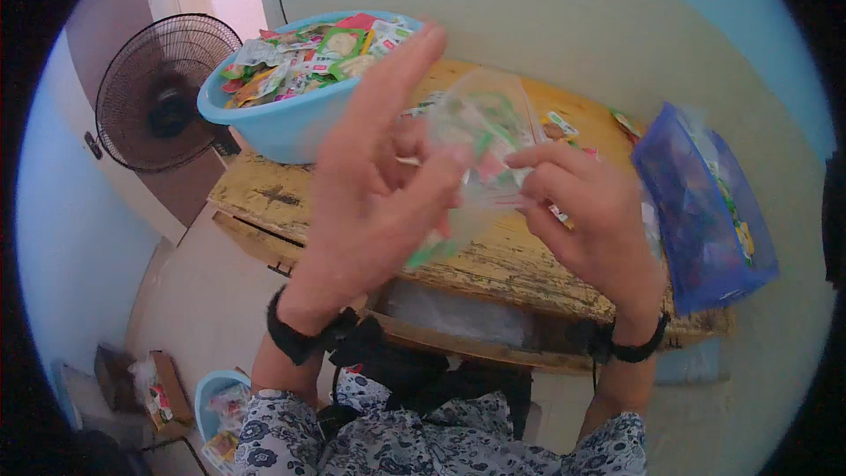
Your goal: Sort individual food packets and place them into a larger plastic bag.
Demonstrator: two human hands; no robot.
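Note:
A clear plastic zip bag [486,122] is held up over the table, with green, white and red packets showing through it. My left hand [360,192] grips the bag's left side between thumb and curled fingers, while its index finger stretches upward. My right hand [588,218] pinches the opposite edge with thumb and fingertips. Both hands are slightly blurred. Below the left thumb, a green and red patch [436,248] shows through clear plastic; whether it belongs to the same bag I cannot tell.
A light-blue basin [264,132] heaped with small food packets stands at the table's back left. Loose packets [562,125] lie on the worn yellow wooden table [529,277]. A blue bag [700,225] stands at right. An open drawer [456,314] holds clear plastic. A fan [168,92] stands left.

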